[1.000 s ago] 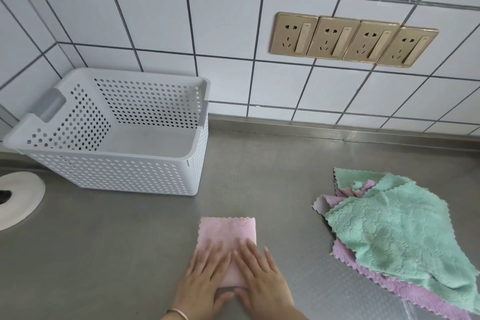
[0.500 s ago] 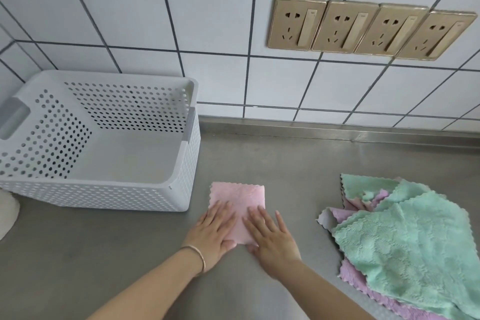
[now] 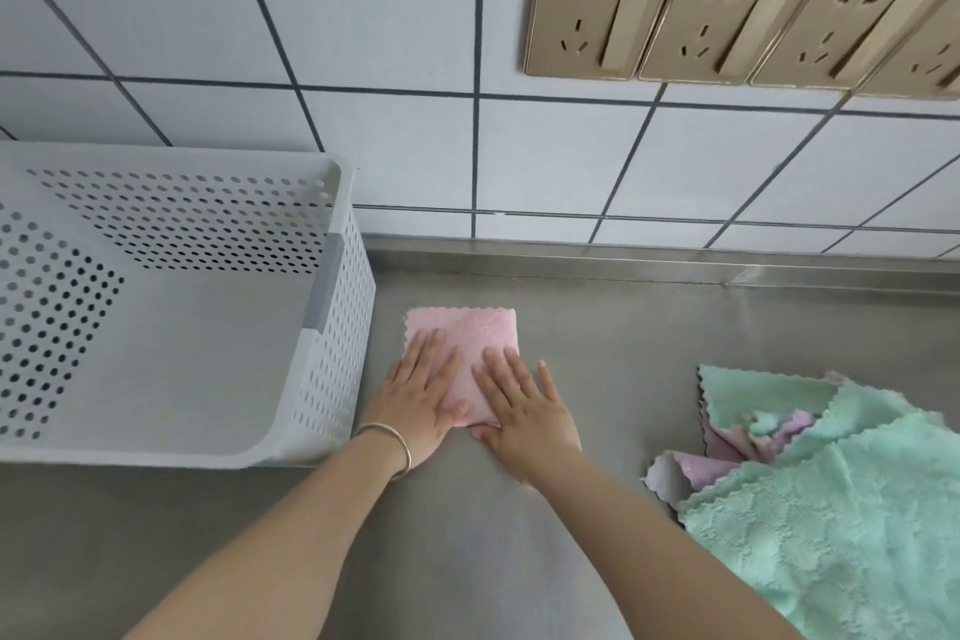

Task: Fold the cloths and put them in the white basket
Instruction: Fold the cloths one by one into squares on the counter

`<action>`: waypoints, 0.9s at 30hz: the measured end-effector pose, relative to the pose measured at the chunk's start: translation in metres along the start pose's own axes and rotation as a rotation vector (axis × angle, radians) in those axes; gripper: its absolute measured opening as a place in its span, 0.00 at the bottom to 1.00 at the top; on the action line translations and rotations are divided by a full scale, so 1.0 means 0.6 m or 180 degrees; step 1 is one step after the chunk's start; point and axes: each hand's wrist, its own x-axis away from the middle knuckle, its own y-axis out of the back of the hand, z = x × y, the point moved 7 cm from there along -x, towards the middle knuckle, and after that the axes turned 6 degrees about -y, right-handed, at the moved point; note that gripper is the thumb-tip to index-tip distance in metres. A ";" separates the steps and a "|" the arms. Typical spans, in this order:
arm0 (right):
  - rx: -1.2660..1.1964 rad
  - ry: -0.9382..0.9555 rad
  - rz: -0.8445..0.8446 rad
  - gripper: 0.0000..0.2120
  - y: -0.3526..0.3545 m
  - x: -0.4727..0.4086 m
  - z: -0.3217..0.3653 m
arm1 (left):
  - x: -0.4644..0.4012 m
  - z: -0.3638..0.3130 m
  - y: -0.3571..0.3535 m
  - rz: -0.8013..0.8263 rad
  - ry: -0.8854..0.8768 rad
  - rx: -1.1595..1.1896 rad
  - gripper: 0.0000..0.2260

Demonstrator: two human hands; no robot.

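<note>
Since a second ago, the folded pink cloth point(image 3: 462, 353) has slid up the desk point(image 3: 597, 327) toward the white basket point(image 3: 332, 327), now just beside its right wall. Basket looks empty. Unfolded pile of cloths point(image 3: 831, 483) sits well right, untouched. Left hand point(image 3: 421, 400) and right hand point(image 3: 524, 411) press flat on the cloth, fingers straight, slightly apart. Likely next: lift it in.

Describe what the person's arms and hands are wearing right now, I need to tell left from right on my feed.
Both forearms are bare, with no sleeves in view and no gloves. The left hand has a thin silver-coloured bangle round its wrist. The right hand has nothing on its wrist, and no rings show on either hand. The nails look short and unpainted. The bangle is the quickest way to tell them apart.
</note>
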 end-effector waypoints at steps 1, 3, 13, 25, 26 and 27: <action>-0.0030 0.0004 0.0018 0.31 -0.002 -0.003 0.000 | -0.004 0.004 0.000 -0.0003 -0.0002 0.0015 0.41; -0.0049 -0.0003 0.0048 0.30 -0.003 -0.006 -0.001 | -0.010 0.009 -0.001 0.0039 0.0038 0.0021 0.40; -0.0881 -0.0464 -0.1767 0.20 0.081 0.092 -0.044 | -0.008 -0.076 0.070 -0.0078 0.0174 -0.0277 0.24; -0.1153 -0.2513 -0.1330 0.13 -0.087 0.381 -0.265 | 0.042 -0.386 0.003 0.0084 -0.1238 -0.0097 0.16; -0.1230 -0.2535 -0.1233 0.14 -0.091 0.384 -0.278 | 0.041 -0.403 -0.004 0.0199 -0.1266 -0.0065 0.15; -0.1276 -0.2539 -0.1192 0.16 -0.096 0.385 -0.289 | 0.041 -0.415 -0.009 0.0313 -0.1302 -0.0098 0.15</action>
